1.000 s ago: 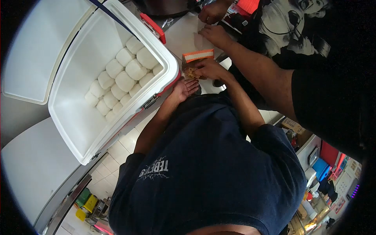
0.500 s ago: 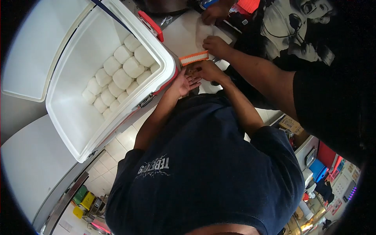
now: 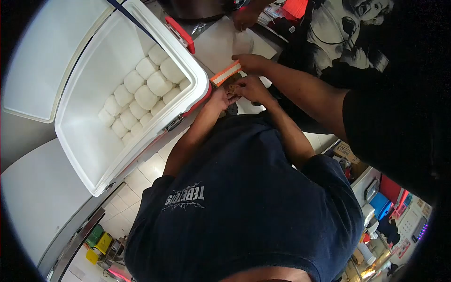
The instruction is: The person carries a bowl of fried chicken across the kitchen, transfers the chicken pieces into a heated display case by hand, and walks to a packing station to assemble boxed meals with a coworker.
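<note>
My left hand point(image 3: 221, 99) is beside the near right corner of a white cooler box, palm turned up and fingers curled in. My right hand point(image 3: 253, 89) meets it there, its fingertips pinched together over the left fingers. Something small and brownish point(image 3: 233, 88) shows between the two hands, too small to make out. Just beyond my fingers is an orange-edged strip with a white scalloped middle point(image 3: 227, 74). A co-worker's hand point(image 3: 251, 64) is at the strip's far end.
The open cooler point(image 3: 136, 181) on my left holds several rows of round white dough balls point(image 3: 146, 96); its lid point(image 3: 44, 61) is swung back. A co-worker in a dark printed shirt point(image 3: 347, 37) stands at the right, another hand point(image 3: 245, 19) over the white counter point(image 3: 211, 44).
My left fingers have gone from spread to curled, and my right fingertips have come over them. The co-worker's near hand has moved toward me onto the orange-edged strip, which has tilted.
</note>
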Demonstrator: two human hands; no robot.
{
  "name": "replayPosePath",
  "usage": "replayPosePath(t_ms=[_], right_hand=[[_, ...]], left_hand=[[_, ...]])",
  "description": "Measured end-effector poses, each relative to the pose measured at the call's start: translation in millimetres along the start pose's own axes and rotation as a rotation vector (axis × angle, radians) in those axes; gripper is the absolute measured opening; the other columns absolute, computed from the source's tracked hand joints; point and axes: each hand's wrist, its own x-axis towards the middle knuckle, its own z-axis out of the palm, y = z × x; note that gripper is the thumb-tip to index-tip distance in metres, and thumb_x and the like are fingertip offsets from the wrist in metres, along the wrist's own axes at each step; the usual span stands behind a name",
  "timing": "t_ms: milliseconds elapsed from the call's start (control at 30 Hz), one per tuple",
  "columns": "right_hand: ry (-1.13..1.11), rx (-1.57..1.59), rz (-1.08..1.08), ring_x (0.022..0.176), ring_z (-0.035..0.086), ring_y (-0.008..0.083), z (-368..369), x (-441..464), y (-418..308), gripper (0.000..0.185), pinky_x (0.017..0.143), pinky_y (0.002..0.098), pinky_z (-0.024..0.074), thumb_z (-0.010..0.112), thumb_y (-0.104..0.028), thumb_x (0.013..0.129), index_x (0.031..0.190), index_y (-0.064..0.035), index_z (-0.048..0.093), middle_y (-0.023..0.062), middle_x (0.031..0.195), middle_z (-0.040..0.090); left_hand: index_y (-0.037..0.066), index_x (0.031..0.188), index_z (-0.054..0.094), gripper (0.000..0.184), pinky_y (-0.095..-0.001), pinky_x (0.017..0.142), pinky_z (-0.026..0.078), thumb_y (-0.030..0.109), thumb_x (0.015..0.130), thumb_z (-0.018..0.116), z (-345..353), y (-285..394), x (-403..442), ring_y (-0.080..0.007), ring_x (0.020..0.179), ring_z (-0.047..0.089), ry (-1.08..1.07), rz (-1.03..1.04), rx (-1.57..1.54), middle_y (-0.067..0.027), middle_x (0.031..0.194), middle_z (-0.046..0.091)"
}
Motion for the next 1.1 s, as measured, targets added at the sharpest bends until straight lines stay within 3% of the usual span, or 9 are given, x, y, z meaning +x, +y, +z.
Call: replayPosePath(t_ms=[100, 200, 300, 367, 600, 667, 800, 967, 1100], right_hand=[[-0.050, 0.103, 0.060, 0.075, 0.059, 0.0298, 1, 6, 5, 0.030, 0.067, 0.0371, 0.0460, 0.062, -0.027, 0.068, 0.088, -0.0054, 0.063, 0.0160, 0.081, 0.062], [0.126, 0.201, 0.064, 0.077, 0.059, 0.0301, 24, 12, 23, 0.033, 0.067, 0.0366, 0.0460, 0.063, -0.027, 0.068, 0.092, -0.0046, 0.061, 0.0171, 0.084, 0.061], [0.046, 0.337, -0.043, 0.079, 0.059, 0.0307, 29, 14, 17, 0.034, 0.067, 0.0368, 0.0462, 0.062, -0.030, 0.069, 0.091, -0.0039, 0.060, 0.0178, 0.085, 0.060], [0.219, -0.076, -0.153, 0.079, 0.058, 0.0319, 21, 4, -5, 0.031, 0.068, 0.0380, 0.0465, 0.059, -0.031, 0.071, 0.086, -0.0040, 0.061, 0.0172, 0.084, 0.061], [0.131, -0.296, 0.029, 0.073, 0.058, 0.0335, 33, 16, -1, 0.025, 0.065, 0.0413, 0.0465, 0.057, -0.029, 0.072, 0.077, -0.0056, 0.063, 0.0172, 0.076, 0.061], [0.215, -0.243, -0.084, 0.071, 0.058, 0.0344, 31, 15, 0, 0.025, 0.064, 0.0422, 0.0461, 0.056, -0.030, 0.072, 0.079, -0.0064, 0.063, 0.0186, 0.073, 0.060], [0.211, -0.157, -0.105, 0.072, 0.058, 0.0343, 29, 12, 2, 0.026, 0.065, 0.0425, 0.0457, 0.056, -0.030, 0.072, 0.081, -0.0065, 0.063, 0.0188, 0.075, 0.060], [0.159, 0.018, -0.042, 0.068, 0.059, 0.0307, 30, 8, 13, 0.028, 0.062, 0.0369, 0.0452, 0.059, -0.031, 0.071, 0.083, -0.0053, 0.064, 0.0163, 0.072, 0.061], [0.118, 0.088, 0.054, 0.072, 0.059, 0.0316, 8, -8, -2, 0.028, 0.067, 0.0387, 0.0465, 0.059, -0.029, 0.069, 0.086, -0.0073, 0.065, 0.0183, 0.078, 0.061]], left_hand=[[0.014, 0.116, 0.042, 0.034, -0.0462, 0.087, 0.042, 0.034, 0.091, 0.031, -1, 0, 0, -0.0226, 0.102, 0.051, 0.033, -0.058, -0.116, -0.0047, 0.111, 0.053], [0.013, 0.109, 0.048, 0.038, -0.0423, 0.086, 0.044, 0.041, 0.089, 0.032, 0, -5, -2, -0.0213, 0.098, 0.052, 0.021, 0.005, -0.071, -0.0049, 0.102, 0.056], [0.013, 0.111, 0.047, 0.039, -0.0427, 0.086, 0.043, 0.042, 0.088, 0.033, 0, -3, -4, -0.0207, 0.099, 0.052, 0.010, -0.006, -0.045, -0.0039, 0.106, 0.055], [0.013, 0.113, 0.045, 0.035, -0.0428, 0.085, 0.043, 0.035, 0.091, 0.030, -1, -3, -2, -0.0220, 0.101, 0.051, -0.032, -0.033, -0.059, -0.0040, 0.112, 0.052], [0.012, 0.116, 0.044, 0.038, -0.0429, 0.086, 0.043, 0.036, 0.091, 0.028, 5, 2, -8, -0.0212, 0.103, 0.050, 0.010, -0.043, -0.049, -0.0053, 0.116, 0.050], [0.011, 0.116, 0.044, 0.039, -0.0444, 0.087, 0.042, 0.037, 0.091, 0.027, 5, 2, -7, -0.0225, 0.105, 0.049, 0.034, -0.004, -0.091, -0.0060, 0.117, 0.049], [0.011, 0.116, 0.043, 0.040, -0.0457, 0.087, 0.041, 0.037, 0.091, 0.027, 6, 0, 1, -0.0238, 0.104, 0.049, 0.097, -0.013, -0.076, -0.0060, 0.116, 0.049], [0.011, 0.112, 0.046, 0.037, -0.0468, 0.085, 0.043, 0.035, 0.090, 0.030, -4, -5, 21, -0.0243, 0.099, 0.050, 0.125, 0.032, -0.005, -0.0073, 0.109, 0.051], [0.010, 0.111, 0.047, 0.034, -0.0442, 0.083, 0.046, 0.034, 0.090, 0.033, 4, -4, 7, -0.0237, 0.097, 0.052, 0.083, 0.025, -0.035, -0.0074, 0.106, 0.053]])
